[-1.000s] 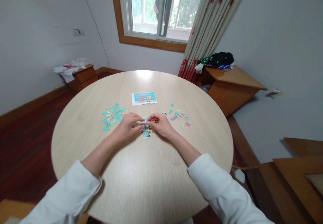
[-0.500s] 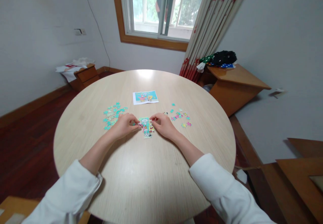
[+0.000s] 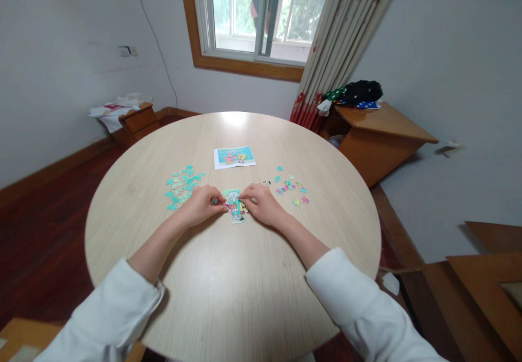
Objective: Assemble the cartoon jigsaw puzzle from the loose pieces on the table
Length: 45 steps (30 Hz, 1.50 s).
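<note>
Around the puzzle (image 3: 235, 211), your left hand (image 3: 202, 204) curls at its left edge, your right hand (image 3: 261, 202) at its right; whether either pinches, I cannot tell.

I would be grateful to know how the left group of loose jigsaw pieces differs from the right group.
The left group is mostly turquoise and pale green, whereas the right group also has clear pink and yellow. The left group covers a larger patch with more pieces; the right group is smaller, with fewer. Both are made up of small jigsaw pieces lying on the round table.
</note>
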### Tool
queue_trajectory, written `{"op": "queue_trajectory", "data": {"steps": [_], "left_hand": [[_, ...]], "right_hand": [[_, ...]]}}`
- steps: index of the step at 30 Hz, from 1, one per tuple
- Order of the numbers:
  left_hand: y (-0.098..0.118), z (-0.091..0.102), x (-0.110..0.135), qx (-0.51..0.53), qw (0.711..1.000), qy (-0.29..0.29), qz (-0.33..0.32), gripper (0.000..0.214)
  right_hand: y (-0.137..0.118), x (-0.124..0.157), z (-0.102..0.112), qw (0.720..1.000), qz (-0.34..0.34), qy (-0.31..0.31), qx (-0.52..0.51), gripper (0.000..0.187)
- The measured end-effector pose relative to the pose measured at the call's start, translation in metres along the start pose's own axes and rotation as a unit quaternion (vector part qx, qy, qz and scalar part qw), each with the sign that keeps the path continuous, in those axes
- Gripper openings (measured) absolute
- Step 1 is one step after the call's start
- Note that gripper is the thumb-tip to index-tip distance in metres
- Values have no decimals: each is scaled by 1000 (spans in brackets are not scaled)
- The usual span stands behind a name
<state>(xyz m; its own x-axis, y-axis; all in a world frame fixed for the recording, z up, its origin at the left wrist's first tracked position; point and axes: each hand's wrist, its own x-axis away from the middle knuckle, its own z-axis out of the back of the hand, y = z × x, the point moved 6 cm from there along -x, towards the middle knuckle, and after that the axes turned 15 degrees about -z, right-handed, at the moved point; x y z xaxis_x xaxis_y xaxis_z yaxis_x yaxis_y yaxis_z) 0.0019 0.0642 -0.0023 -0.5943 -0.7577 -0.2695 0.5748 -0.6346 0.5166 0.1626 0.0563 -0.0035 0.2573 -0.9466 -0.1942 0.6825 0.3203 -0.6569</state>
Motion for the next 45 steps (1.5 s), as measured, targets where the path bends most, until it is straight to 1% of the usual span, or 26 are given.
{"op": "queue_trajectory", "data": {"steps": [8, 17, 23, 34, 45], "left_hand": [[4, 2, -1, -6, 1000, -10, 4, 17], [4, 1, -1, -17, 1000, -17, -3, 17], [5, 1, -1, -27, 999, -19, -3, 17], [9, 1, -1, -53, 998, -20, -14, 13], [6, -1, 0, -45, 999, -20, -15, 18]], "right_hand": [[-2, 2, -2, 1000, 6, -11, 15, 19], [-14, 7, -6, 994, 35, -41, 90, 25], [-19, 10, -7, 991, 48, -61, 112, 25], [-21, 11, -6, 990, 45, -66, 117, 24], [-26, 13, -5, 987, 37, -75, 140, 22]]}}
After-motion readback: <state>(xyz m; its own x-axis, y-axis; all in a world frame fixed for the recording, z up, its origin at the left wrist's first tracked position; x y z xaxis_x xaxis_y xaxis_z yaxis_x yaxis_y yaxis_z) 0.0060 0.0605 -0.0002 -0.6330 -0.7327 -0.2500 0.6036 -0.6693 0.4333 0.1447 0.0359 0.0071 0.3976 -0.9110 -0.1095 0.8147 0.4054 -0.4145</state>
